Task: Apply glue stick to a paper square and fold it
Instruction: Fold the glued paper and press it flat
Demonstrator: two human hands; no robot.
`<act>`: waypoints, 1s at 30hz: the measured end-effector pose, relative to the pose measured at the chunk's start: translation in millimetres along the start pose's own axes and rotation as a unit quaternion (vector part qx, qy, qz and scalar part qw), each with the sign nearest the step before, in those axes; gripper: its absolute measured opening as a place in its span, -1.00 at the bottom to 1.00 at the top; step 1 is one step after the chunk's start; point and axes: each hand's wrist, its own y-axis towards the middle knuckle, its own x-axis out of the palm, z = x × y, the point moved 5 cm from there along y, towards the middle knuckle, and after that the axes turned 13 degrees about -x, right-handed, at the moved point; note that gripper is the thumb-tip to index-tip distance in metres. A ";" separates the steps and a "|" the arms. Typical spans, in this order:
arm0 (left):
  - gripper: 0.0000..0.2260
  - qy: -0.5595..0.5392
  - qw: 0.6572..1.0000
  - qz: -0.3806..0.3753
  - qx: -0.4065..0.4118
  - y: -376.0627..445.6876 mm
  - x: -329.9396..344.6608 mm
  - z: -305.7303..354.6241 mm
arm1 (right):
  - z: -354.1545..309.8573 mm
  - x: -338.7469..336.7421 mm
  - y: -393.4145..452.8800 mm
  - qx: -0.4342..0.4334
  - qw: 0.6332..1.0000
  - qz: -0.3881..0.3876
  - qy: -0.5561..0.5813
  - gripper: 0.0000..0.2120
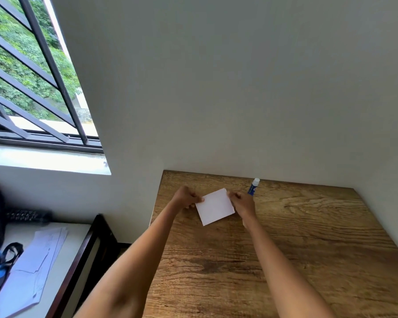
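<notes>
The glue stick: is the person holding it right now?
No, the glue stick lies on the table near the wall while both hands grip the paper square.

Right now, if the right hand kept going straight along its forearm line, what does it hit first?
Most likely the glue stick, just beyond the right hand near the wall. The hand overlaps its lower end in this view, so depth is uncertain.

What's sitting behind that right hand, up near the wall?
A blue glue stick with a white cap stands on the wooden table, just behind the right hand. Its base is hidden by the hand, which pinches the white paper square together with the left hand.
</notes>
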 end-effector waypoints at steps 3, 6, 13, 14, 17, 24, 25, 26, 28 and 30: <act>-0.77 -0.016 0.999 -0.011 0.026 -3.1 -1.4 6.8 | -10.2 2.0 0.7 -0.013 1.000 -0.015 0.016 -0.79; -0.79 0.012 0.998 -0.029 0.050 -8.5 0.5 15.2 | -19.0 4.3 3.0 -0.027 0.999 -0.042 -0.007 -0.79; -0.82 -0.007 0.994 0.013 0.106 -20.9 8.5 45.9 | -37.8 10.9 1.4 -0.061 0.996 -0.062 -0.019 -0.77; -0.79 -0.004 0.994 0.024 0.107 -20.8 8.8 47.5 | -38.5 9.6 1.1 -0.061 0.996 -0.059 -0.014 -0.77; -0.77 -0.021 0.994 0.042 0.100 -18.0 5.9 43.8 | -34.6 -0.6 -0.9 -0.057 0.995 -0.074 -0.019 -0.77; -0.83 -0.114 0.988 0.079 0.072 -14.4 -2.6 23.0 | -15.9 -15.3 -7.5 -0.035 0.997 -0.069 0.000 -0.82; -0.84 -0.141 0.985 0.083 0.063 -15.1 -2.2 21.2 | -16.2 -12.7 -8.9 -0.029 0.997 -0.068 0.023 -0.89; -0.83 -0.168 0.981 0.086 0.053 -16.1 -1.8 19.5 | -17.3 -9.1 -10.5 -0.023 0.996 -0.070 0.042 -0.91; -0.81 -0.211 0.973 0.081 0.043 -18.5 -0.3 18.4 | -20.6 -2.6 -12.2 -0.018 0.996 -0.075 0.050 -0.87; -0.77 -0.261 0.964 0.044 0.040 -21.1 1.7 19.0 | -24.5 0.5 -12.0 -0.027 0.996 -0.086 0.029 -0.87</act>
